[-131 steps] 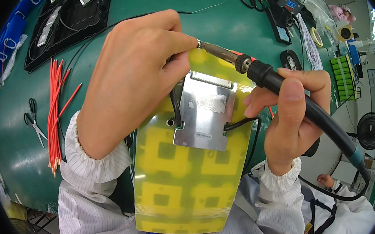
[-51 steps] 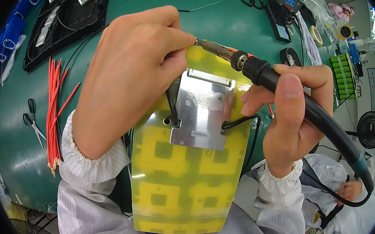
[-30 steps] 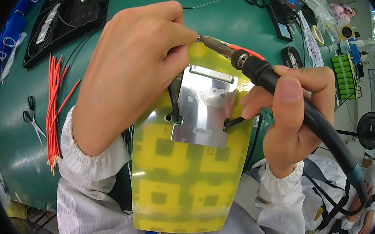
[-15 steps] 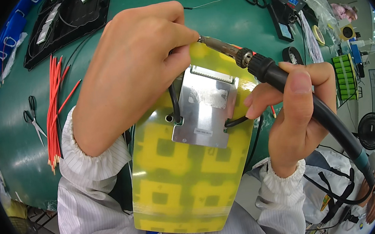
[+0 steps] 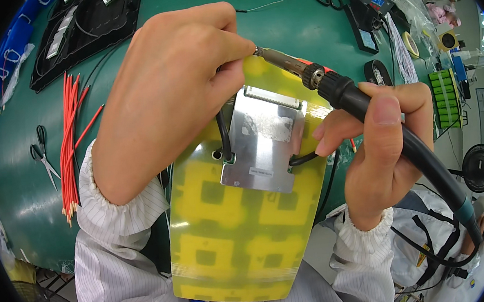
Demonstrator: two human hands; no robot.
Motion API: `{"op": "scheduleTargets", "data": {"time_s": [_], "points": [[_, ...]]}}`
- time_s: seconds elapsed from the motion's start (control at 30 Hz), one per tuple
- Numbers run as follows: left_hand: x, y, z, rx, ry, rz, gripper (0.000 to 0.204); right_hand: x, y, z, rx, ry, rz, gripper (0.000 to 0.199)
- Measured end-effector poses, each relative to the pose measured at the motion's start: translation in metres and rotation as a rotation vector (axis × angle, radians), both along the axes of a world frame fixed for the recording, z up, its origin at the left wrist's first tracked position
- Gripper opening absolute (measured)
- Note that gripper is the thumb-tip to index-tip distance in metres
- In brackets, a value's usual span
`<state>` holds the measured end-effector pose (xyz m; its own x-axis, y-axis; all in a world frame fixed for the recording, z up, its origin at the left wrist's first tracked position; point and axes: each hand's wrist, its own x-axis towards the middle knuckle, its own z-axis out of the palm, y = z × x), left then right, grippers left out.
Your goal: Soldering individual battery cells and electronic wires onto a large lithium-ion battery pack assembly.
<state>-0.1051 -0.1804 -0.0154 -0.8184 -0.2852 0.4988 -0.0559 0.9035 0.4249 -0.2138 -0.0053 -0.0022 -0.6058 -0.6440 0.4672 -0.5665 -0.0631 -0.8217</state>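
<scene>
Green matting covers the table (image 5: 276,25), which fills the upper part of the head view. Left hand (image 5: 172,93): fingers curled and pressed together, gripping the top edge of a yellow-wrapped flat pack (image 5: 232,227). The pack is held upright above the near edge of the table, in front of the person's white coat. A silver metal plate (image 5: 264,143) lies flat on the upper face of the pack; a black wire (image 5: 224,135) enters the plate at its left side and another leaves at its right.

Right hand (image 5: 379,149): fingers wrapped around the black handle of a soldering iron (image 5: 335,87), thumb laid along the top. The metal tip of the iron meets the left fingertips at the top edge of the pack; the exact contact point is hidden.

Near the left edge of the table lie a bundle of red wires (image 5: 69,144) and a pair of scissors (image 5: 41,150). A black tray (image 5: 85,32) sits at the far left corner.
</scene>
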Motion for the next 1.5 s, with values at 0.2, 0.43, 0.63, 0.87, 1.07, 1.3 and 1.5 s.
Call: {"op": "scheduleTargets", "data": {"time_s": [0.2,0.43,0.63,0.87,1.07,1.3,1.5], "points": [[-0.0015,-0.0007,-0.0012,-0.021,-0.004,-0.003,0.018,-0.0008,0.0021,-0.0014,0.001,0.006,0.030,0.032],[-0.0019,-0.0011,-0.0002,-0.043,-0.016,0.000,0.018,-0.0026,0.0013,-0.0009,0.004,0.017,0.029,0.033],[-0.0015,-0.0014,0.0009,-0.045,-0.031,-0.001,0.019,-0.0016,0.0013,-0.0001,0.015,0.009,0.016,0.033],[-0.0022,-0.0012,0.0018,-0.048,-0.034,0.000,0.019,-0.0014,0.0011,-0.0005,0.014,-0.002,0.007,0.034],[-0.0030,-0.0012,0.0023,-0.056,-0.034,-0.007,0.018,-0.0024,0.0012,-0.0008,0.012,0.011,0.015,0.035],[-0.0028,-0.0018,0.0031,-0.071,-0.037,-0.010,0.018,-0.0025,0.0008,-0.0008,0.013,0.025,0.008,0.036],[-0.0037,-0.0016,0.0044,-0.082,-0.041,-0.015,0.019,-0.0041,0.0015,-0.0011,0.000,0.011,0.025,0.035]]}}
